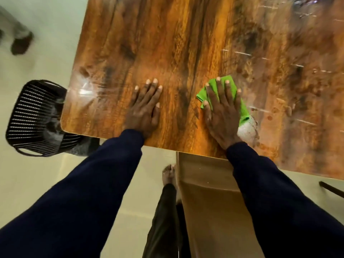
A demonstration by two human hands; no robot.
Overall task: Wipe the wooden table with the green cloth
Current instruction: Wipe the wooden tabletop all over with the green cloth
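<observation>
Mid-wipe: right hand [222, 110] presses flat, fingers spread, on green cloth [230, 94] near the wooden table [167, 43] front edge; left hand [146, 105] braces flat, holding nothing. Smears remain rightward.

Crumpled green cloth [227, 88] on wooden table [167, 43]

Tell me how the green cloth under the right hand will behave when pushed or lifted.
The green cloth is probably floppy: it lies bunched and folded under the flat right hand. It likely slides easily, since the table looks glossy with glare. Thin and small, it should lift lightly and droop.
</observation>
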